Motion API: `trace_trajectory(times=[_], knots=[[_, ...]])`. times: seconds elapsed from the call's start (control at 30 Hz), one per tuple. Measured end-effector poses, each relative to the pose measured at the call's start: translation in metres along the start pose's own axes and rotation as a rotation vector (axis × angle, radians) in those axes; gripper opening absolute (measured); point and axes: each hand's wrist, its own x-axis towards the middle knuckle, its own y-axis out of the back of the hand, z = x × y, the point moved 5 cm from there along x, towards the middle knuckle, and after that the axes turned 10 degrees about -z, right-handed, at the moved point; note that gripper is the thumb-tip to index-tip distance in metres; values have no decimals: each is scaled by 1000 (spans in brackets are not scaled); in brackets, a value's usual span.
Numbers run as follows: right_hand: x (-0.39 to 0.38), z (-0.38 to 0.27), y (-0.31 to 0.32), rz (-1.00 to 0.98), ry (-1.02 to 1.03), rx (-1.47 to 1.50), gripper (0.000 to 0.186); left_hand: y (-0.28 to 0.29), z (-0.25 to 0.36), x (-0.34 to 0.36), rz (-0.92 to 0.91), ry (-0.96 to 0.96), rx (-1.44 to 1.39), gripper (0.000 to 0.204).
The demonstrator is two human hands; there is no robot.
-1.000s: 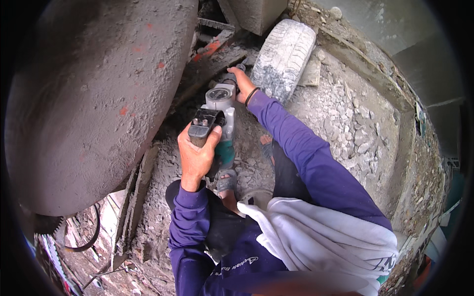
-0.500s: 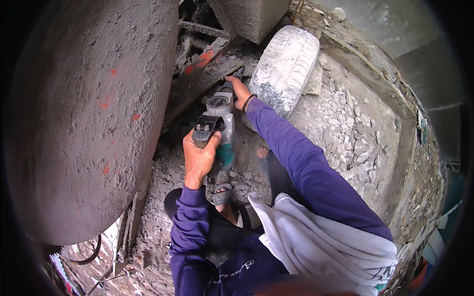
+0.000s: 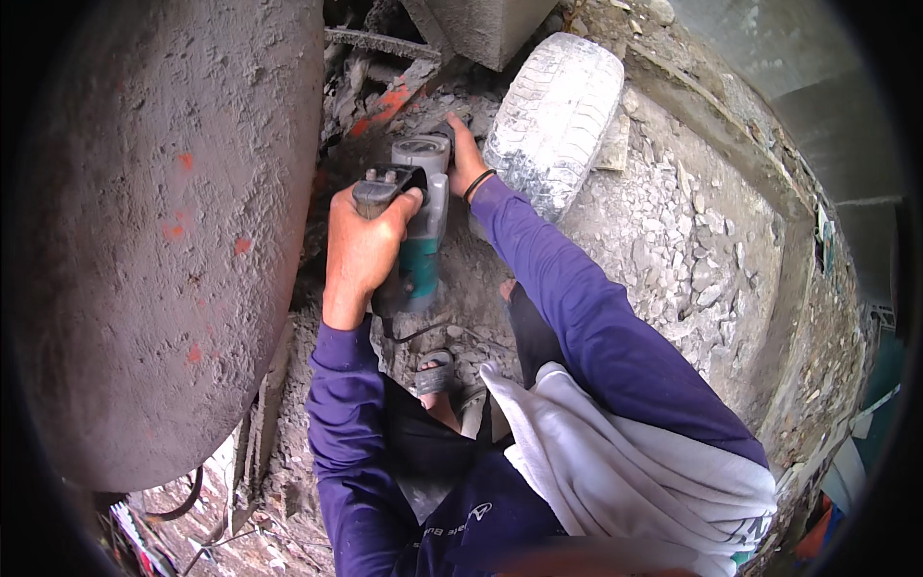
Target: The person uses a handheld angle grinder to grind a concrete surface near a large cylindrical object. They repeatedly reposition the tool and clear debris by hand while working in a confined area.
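concrete crust covers the big rounded grey drum with orange paint flecks (image 3: 163,240) that fills the left of the view, and just right of its near edge the left hand (image 3: 363,252) is closed in a full fist around the black side handle (image 3: 383,185) of the teal and grey handheld power tool (image 3: 421,226), thumb wrapped over the top, wrist straight and the purple-sleeved forearm rising from the near edge. the tool sits in the middle of the scene, its nose aimed at the dark, caked gap on the far side where a rusty orange metal bar (image 3: 389,106) shows, its body pointing back toward the person. to do this well, judging from the grip, both hands should keep the tool square to the crust, pressure fed steadily and not jabbed, elbows a little bent to soak up any kick, and the sandalled foot (image 3: 437,380) below kept clear of falling rubble. further right the right hand (image 3: 465,154) rests on the far head of the tool, fingers curled over it and partly hidden, a dark band at the wrist, arm stretched long. right again lies a pale dusty worn tyre (image 3: 556,111) on grey broken rubble (image 3: 673,250).
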Motion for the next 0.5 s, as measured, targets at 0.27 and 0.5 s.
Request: trace_trajectory(times=[0.27, 0.5], knots=[[2, -3, 5, -37, 67, -5, 62, -4, 3, -5, -6, -8, 31, 23], [20, 4, 37, 30, 20, -145, 62, 0, -42, -13, -7, -66, -25, 18]])
